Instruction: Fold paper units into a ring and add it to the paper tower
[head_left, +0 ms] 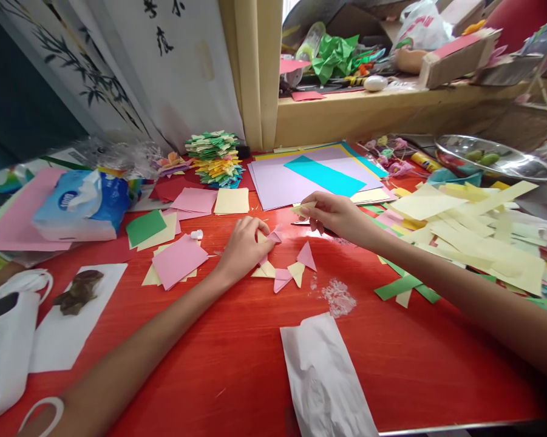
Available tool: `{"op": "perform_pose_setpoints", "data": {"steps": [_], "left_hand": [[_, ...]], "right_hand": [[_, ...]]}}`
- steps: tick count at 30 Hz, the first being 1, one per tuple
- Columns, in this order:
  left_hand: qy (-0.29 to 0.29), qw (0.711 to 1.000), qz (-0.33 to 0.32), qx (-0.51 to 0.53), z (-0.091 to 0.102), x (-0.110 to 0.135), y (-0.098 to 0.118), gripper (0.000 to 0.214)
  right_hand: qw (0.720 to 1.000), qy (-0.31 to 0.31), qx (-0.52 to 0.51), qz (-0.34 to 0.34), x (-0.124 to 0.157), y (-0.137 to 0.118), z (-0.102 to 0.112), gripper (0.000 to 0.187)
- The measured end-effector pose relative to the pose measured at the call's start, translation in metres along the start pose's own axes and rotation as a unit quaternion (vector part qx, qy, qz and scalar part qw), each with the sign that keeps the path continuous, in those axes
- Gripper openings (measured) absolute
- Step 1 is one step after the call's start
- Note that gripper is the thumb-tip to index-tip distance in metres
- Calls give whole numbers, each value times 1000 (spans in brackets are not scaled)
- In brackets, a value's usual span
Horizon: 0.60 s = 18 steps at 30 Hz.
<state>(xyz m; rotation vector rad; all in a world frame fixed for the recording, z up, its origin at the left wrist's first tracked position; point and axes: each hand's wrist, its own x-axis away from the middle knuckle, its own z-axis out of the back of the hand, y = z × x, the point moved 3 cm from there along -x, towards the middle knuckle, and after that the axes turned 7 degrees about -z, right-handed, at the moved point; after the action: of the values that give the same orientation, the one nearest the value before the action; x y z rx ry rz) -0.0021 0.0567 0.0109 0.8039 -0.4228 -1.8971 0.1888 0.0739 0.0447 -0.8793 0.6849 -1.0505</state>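
Note:
An open ring of folded pink and yellow paper pieces (282,279) lies on the red table in front of me. My left hand (244,247) is closed at the ring's left side, thumb and fingers pinching its folded pieces; a pink tip pokes out past them. Higher up and to the right, my right hand (334,213) pinches a small pale yellow folded paper piece (303,209), apart from the ring. Below that hand lies a thin dark tool (303,224), mostly hidden, its kind unclear.
Paper squares (181,260) lie left, near a tissue pack (84,203). Behind stand stacked folded pieces (215,159) and lilac sheets (273,182). Paper strips (478,230) and a metal bowl (519,162) are right. Crumpled white paper (325,376) lies at the front.

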Motion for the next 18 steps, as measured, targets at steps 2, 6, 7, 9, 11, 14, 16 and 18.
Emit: {"op": "perform_pose_setpoints", "data": {"steps": [2,6,7,9,11,14,16,18], "left_hand": [[2,996,9,86,1,-1,-1,14],[36,970,14,241,4,-3,-6,20],[48,962,17,268,5,-3,-7,21],[60,949,26,309,5,-3,-9,20],[62,939,28,336,6,-3,-8,17],[58,925,30,375,7,-3,-6,13],[54,914,34,401,8,-3,-4,12],[47,903,33,425,9,-3,-1,11]], "right_hand": [[1000,2,-14,12,-2,2,1,24],[999,-11,-33,19,-2,3,0,22],[999,-14,-36,22,-2,1,0,22],[999,-17,-33,31,1,-5,-1,21],[999,-14,-7,41,4,-12,-1,22],[996,-5,67,56,9,-22,-2,23],[992,-9,103,70,12,-28,-2,24],[988,-9,122,89,15,-35,-1,25]]}}
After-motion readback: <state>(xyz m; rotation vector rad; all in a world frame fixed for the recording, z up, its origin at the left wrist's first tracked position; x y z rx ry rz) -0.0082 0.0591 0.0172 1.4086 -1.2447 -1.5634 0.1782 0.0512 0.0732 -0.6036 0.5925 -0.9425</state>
